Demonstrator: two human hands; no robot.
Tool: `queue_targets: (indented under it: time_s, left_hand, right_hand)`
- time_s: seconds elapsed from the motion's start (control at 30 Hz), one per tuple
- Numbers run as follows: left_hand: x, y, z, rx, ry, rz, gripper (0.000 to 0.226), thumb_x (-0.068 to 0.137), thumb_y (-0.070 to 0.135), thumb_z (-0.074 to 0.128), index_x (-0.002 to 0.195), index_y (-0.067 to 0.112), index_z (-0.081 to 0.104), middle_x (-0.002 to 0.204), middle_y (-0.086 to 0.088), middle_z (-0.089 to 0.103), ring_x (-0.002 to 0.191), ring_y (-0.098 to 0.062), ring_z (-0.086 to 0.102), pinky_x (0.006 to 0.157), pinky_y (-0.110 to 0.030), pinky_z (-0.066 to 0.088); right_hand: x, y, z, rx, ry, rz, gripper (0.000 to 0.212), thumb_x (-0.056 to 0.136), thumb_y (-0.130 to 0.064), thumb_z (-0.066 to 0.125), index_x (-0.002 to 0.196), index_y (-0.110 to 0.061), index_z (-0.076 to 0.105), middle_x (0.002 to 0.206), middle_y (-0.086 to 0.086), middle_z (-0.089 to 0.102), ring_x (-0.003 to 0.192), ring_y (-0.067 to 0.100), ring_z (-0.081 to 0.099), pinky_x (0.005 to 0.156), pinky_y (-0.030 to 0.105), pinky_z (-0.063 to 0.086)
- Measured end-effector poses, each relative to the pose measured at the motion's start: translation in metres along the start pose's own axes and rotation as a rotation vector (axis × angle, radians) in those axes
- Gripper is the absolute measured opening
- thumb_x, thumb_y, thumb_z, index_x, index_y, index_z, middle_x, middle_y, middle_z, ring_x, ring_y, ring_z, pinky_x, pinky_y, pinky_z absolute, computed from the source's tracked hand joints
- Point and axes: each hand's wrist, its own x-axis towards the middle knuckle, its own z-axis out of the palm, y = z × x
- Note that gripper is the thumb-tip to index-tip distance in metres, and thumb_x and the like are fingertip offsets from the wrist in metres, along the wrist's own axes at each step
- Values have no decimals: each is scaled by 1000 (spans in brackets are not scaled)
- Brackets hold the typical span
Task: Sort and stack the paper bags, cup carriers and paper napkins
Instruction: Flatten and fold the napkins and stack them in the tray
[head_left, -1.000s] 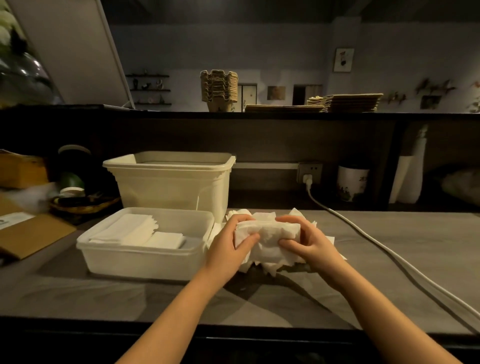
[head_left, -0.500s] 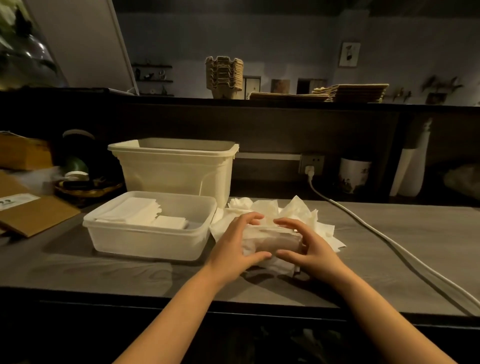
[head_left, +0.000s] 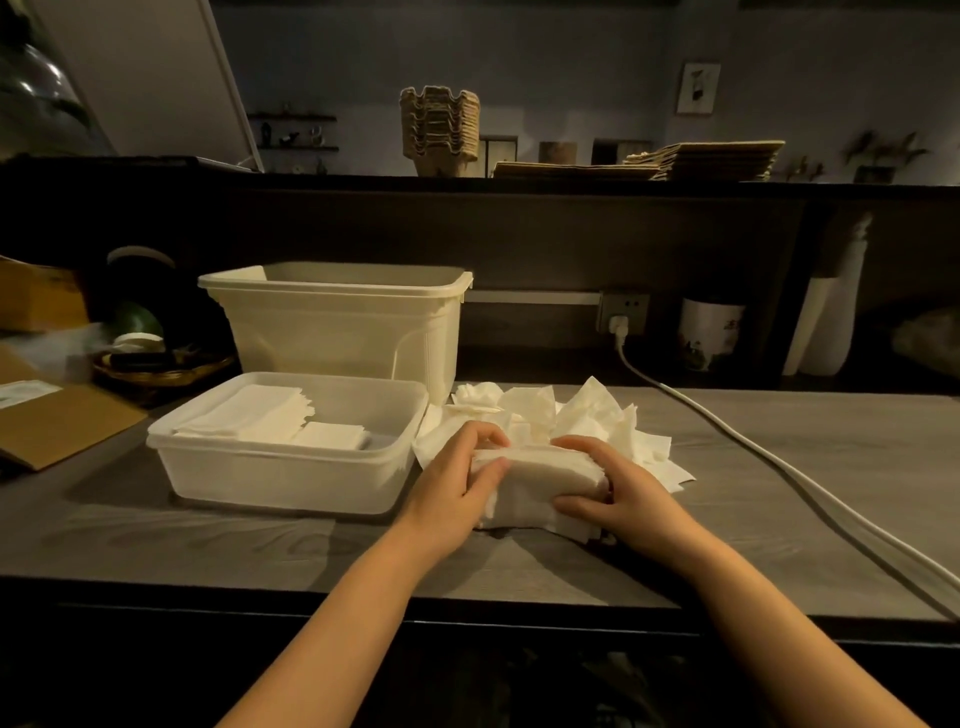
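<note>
work here centres on a napkin wad (head_left: 540, 478) that stands on the bench (head_left: 208, 551) just right of the shallow tub (head_left: 291, 488), gripped at both ends. the left hand (head_left: 457, 483) curls round its left end, thumb on the front face and fingers over the top. the right hand (head_left: 623, 488) clamps the right end the same way.

the edges look ragged, with corners sticking out low on the right, so the likely job is to square it. to do that well, the grip should loosen just enough for sheets to slide. the wad is then tapped on a long edge against the bench, turned, and tapped on a short edge. too hard a squeeze would crease the soft paper.

once even, it probably belongs in the tub beside the stack (head_left: 249, 415) lying there, laid flat, not dropped. loose napkins (head_left: 597, 415) lie crumpled just behind the wad and likely come next. cup carriers (head_left: 440, 130) and bags (head_left: 717, 158) sit stacked on the shelf (head_left: 311, 179) above.
</note>
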Motion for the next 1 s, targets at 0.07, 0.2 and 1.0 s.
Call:
queue_targets:
  time_s: [0.07,0.2,1.0]
  left_hand:
    - [0,-1,-1,5,61,21,19,97,13,45,100,32,45,101,20,50,72,15,49,67,-3,38]
    - [1,-1,-2,-15,79,-7,22,97,15,45,100,37,44,105,26,46,95,15,46,75,3,35]
    - [-2,-2,-9,33,85,-32,61,70,29,80,112,53,42,112,22,47,107,10,39,85,-11,35]
  right_hand:
    - [0,1,-2,-22,72,34,36,80,-22,72,106,-33,49,93,-14,57,79,2,56,63,11,47]
    - [1,2,-4,-67,95,31,14,79,-25,72,83,-27,59,74,-4,58,64,6,51,55,12,41]
    - [-4,-6,-3,-20,-81,-25,30,85,-18,67,70,-36,48,61,-8,55,51,-3,51,52,13,41]
